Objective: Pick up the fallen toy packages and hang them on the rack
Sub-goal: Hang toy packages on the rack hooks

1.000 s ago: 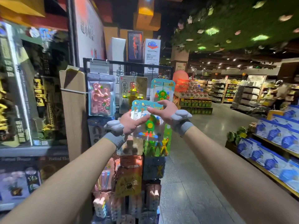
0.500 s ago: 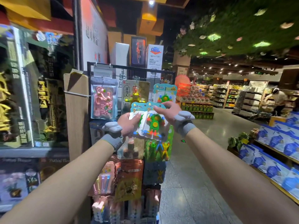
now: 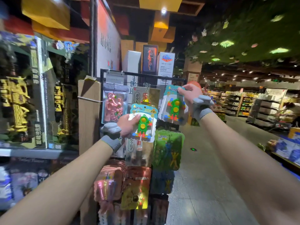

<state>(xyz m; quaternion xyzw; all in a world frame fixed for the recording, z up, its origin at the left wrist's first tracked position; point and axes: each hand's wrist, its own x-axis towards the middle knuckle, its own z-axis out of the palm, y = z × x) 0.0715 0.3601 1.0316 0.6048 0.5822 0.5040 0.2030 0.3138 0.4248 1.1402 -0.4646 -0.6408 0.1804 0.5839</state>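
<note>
Both toy packages were up at the black wire rack [image 3: 164,77], one in each hand. The left hand [image 3: 127,125] gripped the nearer toy package [image 3: 143,123] by its left edge, thumb laid across the clear blister and the other fingers curled out of sight behind. It was in front of the rack's middle row, long axis near upright and leaning a little, header up and printed face toward me. The right hand [image 3: 190,95] pinched the top corner of the second toy package [image 3: 173,106] between curled fingers, up at the rack's upper right. That one was also upright, with the figure's feet down.

Each was a scallop-edged blue card under a clear plastic bubble, holding a green plastic figure with two yellow discs and orange and blue limbs. The yellow header lettering was too blurred to read.

On the rack, a gold card [image 3: 146,95] read 百变人, and a package below [image 3: 138,151] read 指令骰子. A white box [image 3: 166,64] above the rack bore a line beginning "NO." and ending "1988". A pink pouch [image 3: 113,105] hung at the left, beside a wooden board [image 3: 88,114]. Grey bands wrapped both wrists.
</note>
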